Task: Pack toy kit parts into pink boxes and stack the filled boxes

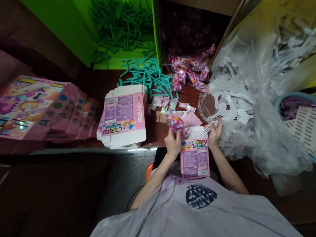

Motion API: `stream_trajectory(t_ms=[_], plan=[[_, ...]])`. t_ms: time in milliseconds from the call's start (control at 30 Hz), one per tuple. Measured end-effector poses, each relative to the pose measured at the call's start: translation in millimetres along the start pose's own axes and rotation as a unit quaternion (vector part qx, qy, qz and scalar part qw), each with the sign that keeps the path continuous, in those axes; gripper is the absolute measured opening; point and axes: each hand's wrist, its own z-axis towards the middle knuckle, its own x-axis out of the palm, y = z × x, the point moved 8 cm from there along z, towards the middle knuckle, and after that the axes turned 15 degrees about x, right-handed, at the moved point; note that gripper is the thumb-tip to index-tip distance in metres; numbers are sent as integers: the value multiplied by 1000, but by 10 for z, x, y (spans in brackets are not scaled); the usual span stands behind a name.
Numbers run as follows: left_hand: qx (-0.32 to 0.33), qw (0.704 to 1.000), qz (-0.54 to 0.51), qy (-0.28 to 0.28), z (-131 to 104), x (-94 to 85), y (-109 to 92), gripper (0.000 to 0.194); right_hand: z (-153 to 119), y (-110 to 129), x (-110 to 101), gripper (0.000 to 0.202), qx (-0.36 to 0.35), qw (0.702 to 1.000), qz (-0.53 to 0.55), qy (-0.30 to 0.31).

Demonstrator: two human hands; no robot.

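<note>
My left hand (173,143) is closed on a clear bag of colourful beads (176,121), at the upper left corner of a pink and purple box (194,158). Between my right hand (214,131) and the box's top, a white perforated strip (210,126) slants, pinched in my right fingers. The box stands in front of my chest, its printed side facing up toward me. White pegboard-like material (196,132) shows at its upper end. Just beyond lie several small pink and green sachets (173,105) and a pink paper piece (192,118).
Flat printed cartons (125,114) are stacked left of centre, with filled pink boxes (29,106) farther left. Green sticks (145,75) spill from a green bin (126,60). Bead bags (188,70) lie before a carton. White perforated pieces (234,90) and a blue basin (279,101) are right.
</note>
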Motion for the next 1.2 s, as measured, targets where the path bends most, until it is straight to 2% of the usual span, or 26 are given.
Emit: stream_trajectory(t_ms=[67, 133, 200, 233, 300, 367, 400, 467, 533, 667, 700, 800, 867, 933, 1000, 1100, 1200], plan=[[42, 996, 57, 50, 75, 106, -108, 27, -68, 23, -34, 53, -19, 999, -6, -49], [63, 992, 71, 82, 181, 199, -166, 29, -116, 67, -99, 55, -36, 995, -2, -94], [65, 993, 32, 91, 288, 266, -175, 31, -134, 102, -150, 52, -44, 992, -10, -114], [60, 995, -4, 78, 338, 275, -161, 30, -127, 115, -155, 50, -44, 993, -18, -106], [29, 995, -89, 16, 413, 236, -82, 28, -93, 124, -110, 43, -33, 998, -30, -47], [-21, 985, -165, -52, 431, 179, 43, 29, -63, 120, -30, 38, -7, 999, -25, 37], [-43, 978, -194, -68, 422, 169, 95, 31, -57, 123, 9, 37, 8, 997, -25, 74], [-60, 969, -233, -55, 389, 181, 134, 34, -65, 158, 68, 31, 19, 991, -42, 127], [-40, 969, -244, -13, 344, 183, 105, 34, -102, 246, 113, 21, -16, 983, -93, 159], [12, 974, -208, 93, 219, 189, 82, 33, -223, 383, 126, 9, -137, 952, -214, 171], [12, 973, -198, 121, 187, 205, 102, 36, -233, 376, 93, 10, -143, 951, -219, 162], [12, 971, -152, 184, 128, 234, 132, 44, -229, 272, -34, 15, -105, 967, -188, 133], [50, 972, -84, 213, 131, 233, 43, 43, -268, 217, -38, 15, -107, 963, -211, 129], [97, 969, -20, 225, 147, 229, -104, 32, -349, 196, 43, 12, -143, 940, -273, 145], [102, 974, 19, 200, 174, 196, -196, 25, -428, 178, 138, 15, -169, 921, -304, 177], [105, 975, 71, 181, 190, 188, -254, 25, -456, 184, 158, 34, -167, 932, -260, 187], [192, 938, 136, 256, 136, 303, -329, 27, -449, 197, 114, 40, -165, 940, -248, 168]])
